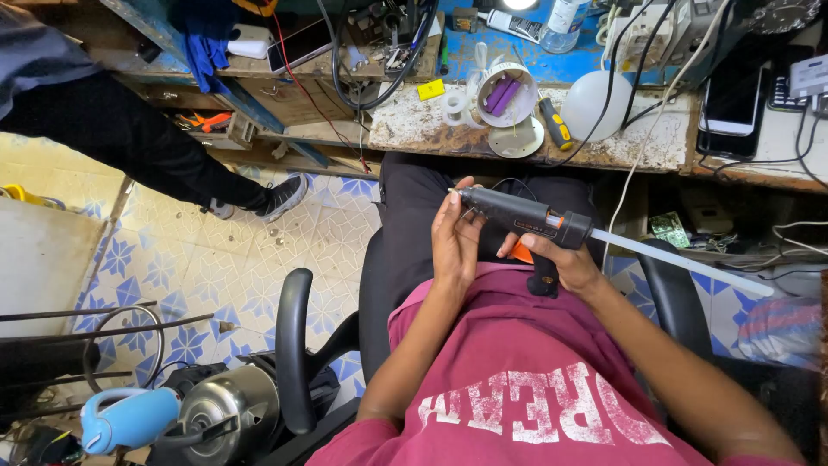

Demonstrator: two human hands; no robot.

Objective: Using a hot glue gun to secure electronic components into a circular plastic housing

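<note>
**Glue gun in your lap, fingers right at the nozzle**

You had the glue gun (526, 220) held over your lap, just near of the bench (655, 142). Your right hand (565, 263) was wrapped around the grip with a finger by the orange trigger, and your left hand (454, 237) was curled around the nozzle end, fingertips touching the tip. A long glue stick (681, 259) poked out the back toward the right.

What I'd worry about: if that gun was hot, your left fingers were in the worst spot, and one squeeze of the trigger would put glue on them or on your trousers. Can't tell from the shot if it was plugged in. The stick also hung out far enough to snag the chair arm (681, 306) or the cables on the right.

Containers: the white round tub (509, 97) on the bench lay on its side with two purple cylinders inside, its lid (517, 138) flat just near of it. A clear bottle (565, 22) stood at the far edge, contents not visible. A metal kettle (228, 414) sat on the floor, near left.
</note>
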